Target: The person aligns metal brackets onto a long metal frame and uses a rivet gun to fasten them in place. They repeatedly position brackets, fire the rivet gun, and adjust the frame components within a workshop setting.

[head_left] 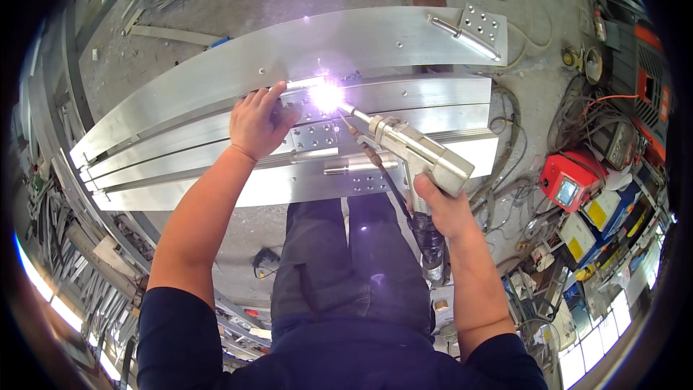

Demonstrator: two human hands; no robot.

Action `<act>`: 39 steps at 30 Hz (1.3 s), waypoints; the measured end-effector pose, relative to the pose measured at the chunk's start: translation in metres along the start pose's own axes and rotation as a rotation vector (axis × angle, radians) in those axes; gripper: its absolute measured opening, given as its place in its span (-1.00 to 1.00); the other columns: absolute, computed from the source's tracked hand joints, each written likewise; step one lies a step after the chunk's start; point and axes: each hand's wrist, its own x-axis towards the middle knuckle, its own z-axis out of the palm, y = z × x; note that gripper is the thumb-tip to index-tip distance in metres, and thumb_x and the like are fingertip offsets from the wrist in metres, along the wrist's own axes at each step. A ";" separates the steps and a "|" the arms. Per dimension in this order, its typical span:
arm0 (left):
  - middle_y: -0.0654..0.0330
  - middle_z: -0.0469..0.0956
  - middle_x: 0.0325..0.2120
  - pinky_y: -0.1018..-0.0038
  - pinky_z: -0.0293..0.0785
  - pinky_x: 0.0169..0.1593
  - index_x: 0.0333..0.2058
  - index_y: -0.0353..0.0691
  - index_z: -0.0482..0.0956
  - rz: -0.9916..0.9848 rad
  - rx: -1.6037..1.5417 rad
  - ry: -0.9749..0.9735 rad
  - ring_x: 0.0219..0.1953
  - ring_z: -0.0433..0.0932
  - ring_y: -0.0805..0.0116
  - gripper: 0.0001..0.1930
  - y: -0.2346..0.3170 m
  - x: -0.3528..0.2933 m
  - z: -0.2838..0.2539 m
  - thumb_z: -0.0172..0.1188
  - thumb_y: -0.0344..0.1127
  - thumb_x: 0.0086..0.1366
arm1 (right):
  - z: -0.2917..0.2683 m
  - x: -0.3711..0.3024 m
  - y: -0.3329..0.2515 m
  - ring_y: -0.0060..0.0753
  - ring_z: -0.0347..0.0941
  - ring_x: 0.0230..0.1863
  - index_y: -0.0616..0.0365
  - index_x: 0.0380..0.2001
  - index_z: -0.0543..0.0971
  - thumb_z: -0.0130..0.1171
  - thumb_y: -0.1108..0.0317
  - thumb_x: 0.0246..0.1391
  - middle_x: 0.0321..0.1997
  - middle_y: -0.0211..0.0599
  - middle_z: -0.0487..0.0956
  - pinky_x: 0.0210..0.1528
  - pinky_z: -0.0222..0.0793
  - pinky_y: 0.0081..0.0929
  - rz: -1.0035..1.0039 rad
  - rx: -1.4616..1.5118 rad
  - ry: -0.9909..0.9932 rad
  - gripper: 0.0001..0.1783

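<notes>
Step in hand looked like a weld, judging by the white-violet glare (327, 96) just beyond the square silver perforated metal plate (315, 136) on the long bare aluminium slats (447, 92). I used that plate as the reference.

Work sat at a short bright silver metal rod (303, 84), just beyond the plate. Its long axis ran left to right, roughly along the slats; the right end was lost in the glare, so joint condition couldn't be read.

Silver pistol-shaped metal torch (426, 153) was to the right of the plate. Nozzle pointed left and away from the wearer, at the glare; the barrel's long axis ran diagonally, back end right and nearer the wearer. Its black-wrapped grip (428, 237) hung toward the wearer. Thin brownish feed tube (368, 150) ran up under the barrel to the nozzle end.

Right hand (445, 207), right of the plate and nearer the wearer, was wrapped round the torch at the top of the grip. Left hand (254, 126) was at the plate's left, fingers spread, not curled round anything visible; index tip appeared to rest at the rod's left end.

My read: next move called for a steady nozzle angle, rod kept from shifting, left fingertips clear of the heat.
</notes>
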 end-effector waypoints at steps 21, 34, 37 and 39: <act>0.28 0.51 -0.44 0.31 0.40 -0.28 0.12 -0.12 0.49 0.033 0.011 0.029 -0.39 0.53 0.24 -0.40 0.001 0.002 0.001 0.41 -0.04 0.14 | -0.007 -0.005 0.003 -0.54 0.51 -0.43 0.20 -0.05 0.54 0.28 0.01 0.26 -0.42 -0.39 0.58 -0.39 0.44 -0.50 -0.062 -0.056 -0.029 -0.53; 0.23 0.57 -0.36 0.28 0.44 -0.23 0.15 -0.14 0.46 0.012 -0.026 -0.012 -0.32 0.56 0.18 -0.33 0.000 0.000 -0.004 0.45 -0.11 0.07 | -0.035 -0.041 0.019 -0.32 0.58 -0.48 0.28 0.22 0.38 0.47 -0.04 0.02 -0.26 -0.07 0.61 -0.33 0.57 -0.36 -0.153 0.238 -0.139 -0.14; 0.26 0.57 -0.34 0.28 0.44 -0.22 0.16 -0.11 0.46 0.032 -0.020 0.000 -0.31 0.56 0.20 -0.33 -0.004 -0.001 -0.001 0.44 -0.07 0.08 | -0.041 -0.055 0.022 -0.33 0.55 -0.52 0.36 0.15 0.39 0.42 -0.13 0.05 -0.40 -0.12 0.59 -0.34 0.56 -0.33 -0.097 0.098 -0.108 -0.14; 0.27 0.56 -0.35 0.29 0.44 -0.22 0.16 -0.10 0.46 0.057 -0.006 0.028 -0.30 0.56 0.21 -0.33 -0.005 -0.002 0.000 0.44 -0.06 0.09 | -0.033 -0.070 0.018 -0.36 0.53 -0.52 0.37 0.13 0.39 0.40 -0.14 0.06 -0.39 -0.18 0.55 -0.33 0.55 -0.32 -0.020 0.070 0.041 -0.15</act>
